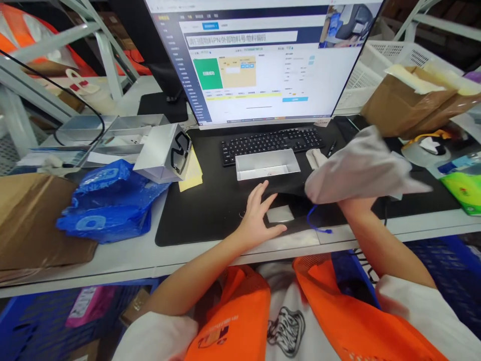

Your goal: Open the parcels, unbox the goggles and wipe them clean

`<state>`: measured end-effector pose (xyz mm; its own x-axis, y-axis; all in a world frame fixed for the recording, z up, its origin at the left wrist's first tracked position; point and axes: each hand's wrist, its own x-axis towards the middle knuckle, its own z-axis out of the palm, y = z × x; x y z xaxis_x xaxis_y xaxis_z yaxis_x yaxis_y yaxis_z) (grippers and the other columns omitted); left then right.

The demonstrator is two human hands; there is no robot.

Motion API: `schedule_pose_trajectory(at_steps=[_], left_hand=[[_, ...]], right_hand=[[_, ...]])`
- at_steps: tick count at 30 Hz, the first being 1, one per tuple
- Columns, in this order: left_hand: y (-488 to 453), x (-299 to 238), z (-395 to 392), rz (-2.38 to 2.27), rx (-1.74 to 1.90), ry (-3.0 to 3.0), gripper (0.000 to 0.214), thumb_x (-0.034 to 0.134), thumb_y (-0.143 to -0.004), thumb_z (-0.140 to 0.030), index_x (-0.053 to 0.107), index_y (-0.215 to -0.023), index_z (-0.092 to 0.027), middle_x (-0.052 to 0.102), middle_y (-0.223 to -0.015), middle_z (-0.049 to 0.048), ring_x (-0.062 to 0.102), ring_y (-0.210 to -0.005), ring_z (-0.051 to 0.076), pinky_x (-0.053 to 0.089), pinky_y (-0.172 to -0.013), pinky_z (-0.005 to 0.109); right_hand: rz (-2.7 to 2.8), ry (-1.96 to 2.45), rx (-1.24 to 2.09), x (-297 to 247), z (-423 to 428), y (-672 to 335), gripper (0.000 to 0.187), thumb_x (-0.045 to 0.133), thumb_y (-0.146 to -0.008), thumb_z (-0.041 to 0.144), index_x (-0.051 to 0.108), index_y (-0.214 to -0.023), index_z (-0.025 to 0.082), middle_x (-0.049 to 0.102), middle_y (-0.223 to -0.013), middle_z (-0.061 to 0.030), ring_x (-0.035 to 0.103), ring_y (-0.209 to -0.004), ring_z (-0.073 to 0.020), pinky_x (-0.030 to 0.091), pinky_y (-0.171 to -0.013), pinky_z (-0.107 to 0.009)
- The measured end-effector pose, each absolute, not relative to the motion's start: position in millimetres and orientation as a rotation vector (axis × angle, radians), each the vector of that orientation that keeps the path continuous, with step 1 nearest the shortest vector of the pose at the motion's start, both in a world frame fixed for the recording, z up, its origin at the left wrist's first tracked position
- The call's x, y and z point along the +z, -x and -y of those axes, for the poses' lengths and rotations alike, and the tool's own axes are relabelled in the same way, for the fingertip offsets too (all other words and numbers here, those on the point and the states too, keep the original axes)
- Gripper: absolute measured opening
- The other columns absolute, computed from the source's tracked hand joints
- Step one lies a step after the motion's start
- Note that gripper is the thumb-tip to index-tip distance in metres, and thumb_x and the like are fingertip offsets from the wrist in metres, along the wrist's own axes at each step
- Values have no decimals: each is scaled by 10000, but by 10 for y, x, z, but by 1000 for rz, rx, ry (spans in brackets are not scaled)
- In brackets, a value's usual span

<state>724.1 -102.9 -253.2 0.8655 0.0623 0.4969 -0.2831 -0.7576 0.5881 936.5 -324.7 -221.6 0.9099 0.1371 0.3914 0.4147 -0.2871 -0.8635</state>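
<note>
My left hand (257, 214) is open above the black desk mat, fingers and thumb spread. Close to its fingertips lies a small clear, flat piece (280, 214). Beyond it stands an open white box (267, 165), mostly bare inside. A greyish pouch (363, 168), smeared by motion, is raised above the mat on the right. My right hand (356, 204) is underneath, appearing to grip the pouch, with its fingers largely hidden by it. A blue cord (313, 223) dangles below the pouch's left end.
A black keyboard (270, 144) sits before the monitor (263, 65). On the left are a blue plastic bag (108, 200), a cardboard box (41, 220) and a white box (160, 153). Tape (424, 150), an opened carton (409, 103) and a green packet (464, 190) occupy the right.
</note>
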Motion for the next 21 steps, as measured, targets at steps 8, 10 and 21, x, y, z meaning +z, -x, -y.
schedule_pose_trajectory(at_steps=[8, 10, 21], left_hand=[[-7154, -2425, 1138, 426, 804, -2464, 742, 782, -841, -496, 485, -1427, -151, 357, -1589, 299, 275, -1532, 431, 357, -1162, 649], [-7159, -2408, 1123, 426, 778, -2470, 722, 777, -847, -499, 497, -1415, -152, 357, -1588, 299, 284, -1528, 433, 361, -1159, 651], [-7176, -2391, 1093, 511, 766, -2529, 667, 788, -839, -494, 548, -1364, -160, 322, -1615, 284, 270, -1542, 427, 362, -1175, 627]], right_hand=[[373, 2142, -933, -1799, 3452, -9986, 236, 470, -1012, 352, 636, -976, 189, 654, -1072, -124, 607, -1069, -243, 528, -952, -411], [522, 2185, -871, -1842, 3476, -9992, 138, 540, -986, 330, 619, -911, 245, 668, -1085, -131, 603, -1093, -252, 511, -958, -425], [742, 2624, -252, -2046, 3378, -9944, 189, 598, -898, 339, 725, -883, 200, 718, -1027, -131, 646, -959, -298, 480, -844, -415]])
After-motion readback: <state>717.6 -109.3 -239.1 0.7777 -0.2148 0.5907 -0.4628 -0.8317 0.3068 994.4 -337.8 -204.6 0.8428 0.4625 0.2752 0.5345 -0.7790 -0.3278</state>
